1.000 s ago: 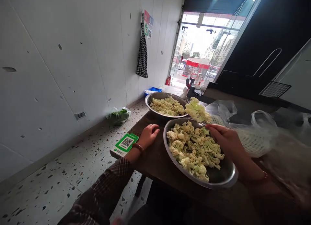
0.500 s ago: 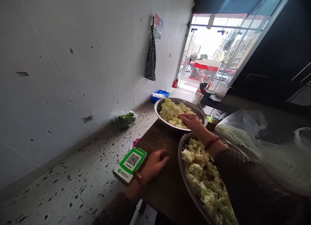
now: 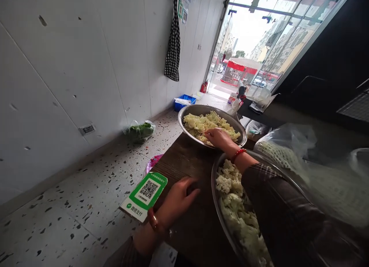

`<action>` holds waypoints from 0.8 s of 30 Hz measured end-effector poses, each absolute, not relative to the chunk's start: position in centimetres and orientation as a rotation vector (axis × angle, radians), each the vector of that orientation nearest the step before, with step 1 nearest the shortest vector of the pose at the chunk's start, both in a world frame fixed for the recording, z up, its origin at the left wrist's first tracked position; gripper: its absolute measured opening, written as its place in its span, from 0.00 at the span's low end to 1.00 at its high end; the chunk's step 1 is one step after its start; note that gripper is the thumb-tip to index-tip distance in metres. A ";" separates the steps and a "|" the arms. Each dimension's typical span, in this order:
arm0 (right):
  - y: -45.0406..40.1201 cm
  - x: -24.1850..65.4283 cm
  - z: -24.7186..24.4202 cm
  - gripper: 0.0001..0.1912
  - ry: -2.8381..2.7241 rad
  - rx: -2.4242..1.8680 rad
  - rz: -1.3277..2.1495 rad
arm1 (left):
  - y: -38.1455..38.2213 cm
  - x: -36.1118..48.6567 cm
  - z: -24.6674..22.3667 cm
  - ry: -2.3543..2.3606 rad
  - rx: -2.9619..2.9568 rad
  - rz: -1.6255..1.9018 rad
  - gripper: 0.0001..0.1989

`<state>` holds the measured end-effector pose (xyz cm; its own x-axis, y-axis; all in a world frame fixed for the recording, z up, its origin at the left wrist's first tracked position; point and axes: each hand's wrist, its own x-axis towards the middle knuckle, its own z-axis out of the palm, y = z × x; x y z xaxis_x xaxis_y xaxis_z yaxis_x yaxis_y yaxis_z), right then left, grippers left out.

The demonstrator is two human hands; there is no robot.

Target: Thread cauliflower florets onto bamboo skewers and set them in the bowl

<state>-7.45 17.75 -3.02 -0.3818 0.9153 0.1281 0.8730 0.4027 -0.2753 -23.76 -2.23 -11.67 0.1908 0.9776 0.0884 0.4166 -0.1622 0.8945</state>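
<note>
My right hand [image 3: 220, 139] reaches over the far metal bowl [image 3: 181, 124], its fingers pinched at the cauliflower pieces [image 3: 198, 122]. Thin sticks show among those pieces; what is between the fingertips is too small to tell. Below my right forearm, a nearer metal bowl [image 3: 215, 190] holds more cauliflower [image 3: 235, 205], partly covered by the sleeve. Low over the dark wooden table [image 3: 187, 155] is my left hand [image 3: 183, 196], empty, thumb and fingers apart. Beside its wrist lies a green and white QR code sign [image 3: 148, 190].
A bag of green vegetables [image 3: 140, 131] and a blue basket [image 3: 184, 101] stand by the wall at the left. Clear plastic bags [image 3: 291, 144] lie right of the bowls. A pink and purple item [image 3: 152, 162] shows beyond the table's left edge.
The view has tilted down and shifted slightly, so the wall, doorway and bowls sit higher. My right hand remains over the far bowl, fingers still pinched; my left hand keeps its pose.
</note>
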 end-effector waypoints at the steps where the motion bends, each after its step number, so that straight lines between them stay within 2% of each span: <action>1: 17.3 -7.4 -2.6 0.14 -2.424 -1.559 0.178 | -2.3 -23.8 -11.8 1.325 1.703 0.932 0.18; 5: 16.1 -7.5 -1.8 0.17 -2.536 -1.385 0.056 | -2.4 -23.7 -12.3 1.358 1.706 0.942 0.17; 9: 16.7 -8.7 -2.2 0.21 -2.662 -1.100 0.110 | -2.2 -23.7 -12.4 1.380 1.706 0.923 0.17; 18: 19.1 -11.4 -3.5 0.20 -2.707 -1.183 0.169 | -2.5 -23.7 -11.9 1.369 1.690 0.958 0.15; 24: 19.0 -12.2 -3.9 0.15 -2.621 -1.290 0.229 | -2.6 -23.8 -11.6 1.371 1.674 0.914 0.16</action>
<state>-12.18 19.04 -3.91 -0.5945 0.7952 0.1195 0.7623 0.6046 -0.2309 -23.84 -2.62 -11.58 0.1624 0.9851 0.0563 0.4306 -0.1221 0.8942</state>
